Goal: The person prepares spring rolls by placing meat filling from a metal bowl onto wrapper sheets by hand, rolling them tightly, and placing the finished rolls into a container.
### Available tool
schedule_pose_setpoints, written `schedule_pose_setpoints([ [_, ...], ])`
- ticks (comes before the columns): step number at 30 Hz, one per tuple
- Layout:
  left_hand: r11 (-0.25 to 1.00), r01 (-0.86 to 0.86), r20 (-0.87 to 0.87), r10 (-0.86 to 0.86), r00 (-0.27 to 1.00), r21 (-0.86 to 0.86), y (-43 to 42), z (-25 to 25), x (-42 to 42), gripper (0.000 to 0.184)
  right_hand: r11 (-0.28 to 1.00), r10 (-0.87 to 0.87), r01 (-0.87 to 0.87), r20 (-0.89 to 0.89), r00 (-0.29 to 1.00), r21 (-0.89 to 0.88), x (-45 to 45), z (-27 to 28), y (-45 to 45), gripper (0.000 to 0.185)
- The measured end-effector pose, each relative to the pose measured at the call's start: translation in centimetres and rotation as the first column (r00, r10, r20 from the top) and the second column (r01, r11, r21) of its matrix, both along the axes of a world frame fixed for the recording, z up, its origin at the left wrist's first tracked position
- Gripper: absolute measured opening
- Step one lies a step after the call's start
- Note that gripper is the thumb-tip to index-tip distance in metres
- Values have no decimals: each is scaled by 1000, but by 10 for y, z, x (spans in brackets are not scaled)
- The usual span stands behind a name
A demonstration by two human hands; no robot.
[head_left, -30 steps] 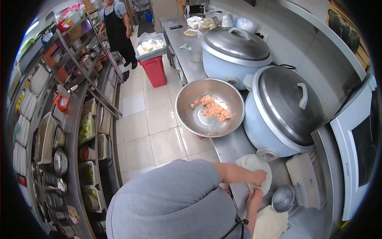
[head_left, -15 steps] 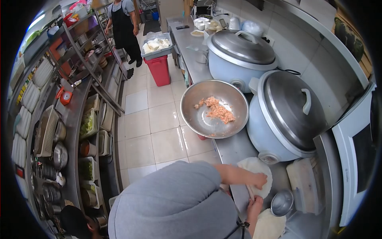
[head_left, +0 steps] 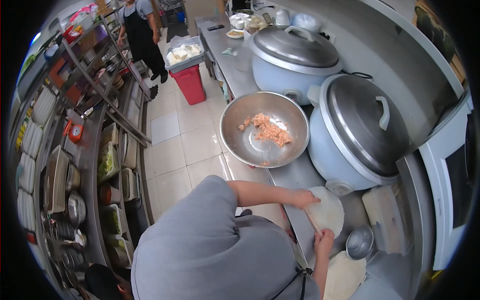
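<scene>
A thin, round white wrapper sheet [head_left: 330, 212] lies on the steel counter. Along its near side runs a slim tan length [head_left: 313, 220] that looks like the wrapper's rolled edge. My left hand [head_left: 305, 198] has its fingers closed at the far end of this edge. At the other end, my right hand [head_left: 325, 239] pinches it. More pale round wrappers [head_left: 345, 277] lie beside my right forearm. A small metal bowl [head_left: 359, 243] sits tilted close to them. Pink minced filling [head_left: 270, 130] is heaped in a large steel bowl [head_left: 232, 142] farther left along the counter.
Two big lidded cookers [head_left: 295, 55] [head_left: 360, 130] stand against the wall. A plastic container [head_left: 385, 220] is beyond the wrapper. Behind me are loaded shelves [head_left: 92, 160]. A person in a black apron [head_left: 142, 40] stands near a red bin [head_left: 190, 85]; another head [head_left: 102, 282] shows at bottom left.
My left hand has moved from the middle of the wrapper to the far end of its near edge. That edge now runs straight between both hands. The view has shifted slightly.
</scene>
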State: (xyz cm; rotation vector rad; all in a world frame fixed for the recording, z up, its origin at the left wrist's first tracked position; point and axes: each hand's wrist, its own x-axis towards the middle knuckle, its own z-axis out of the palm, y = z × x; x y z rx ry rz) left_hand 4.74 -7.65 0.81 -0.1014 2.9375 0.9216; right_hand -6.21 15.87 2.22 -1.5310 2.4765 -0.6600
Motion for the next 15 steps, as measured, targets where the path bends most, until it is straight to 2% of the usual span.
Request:
schedule_pose_setpoints([
  [2,999,23,5,-23,1000,-37,6,16,5,79,1000,-24,24,-15,1000,17,-2,-5,9,20],
  [4,994,57,-16,-59,998,-93,14,19,4,79,999,18,-19,15,1000,48,13,3,-22,19],
  [5,992,80,-35,-83,996,-94,16,12,1,79,999,9,-9,8,1000,-36,19,-11,-35,19],
  [7,999,48,-163,-49,985,-9,11,-5,3,79,997,15,-16,-11,1000,-75,26,-4,-45,23],
  [9,999,-7,-109,13,994,49,4,12,11,63,999,-28,27,-23,999,-44,17,-2,-30,25],
  [10,997,-22,-169,35,985,77,-3,-4,10,52,998,-66,66,-12,998,8,12,-3,-12,26],
  [12,991,-69,-85,79,993,111,-8,2,17,43,995,-99,99,-9,995,-24,5,1,18,26],
  [14,981,-60,-190,96,977,185,-16,-12,21,48,991,-135,136,67,989,-8,-2,2,37,25],
  [15,943,-113,-108,153,982,312,-17,-5,23,40,980,-195,198,191,962,4,-4,5,41,24],
])
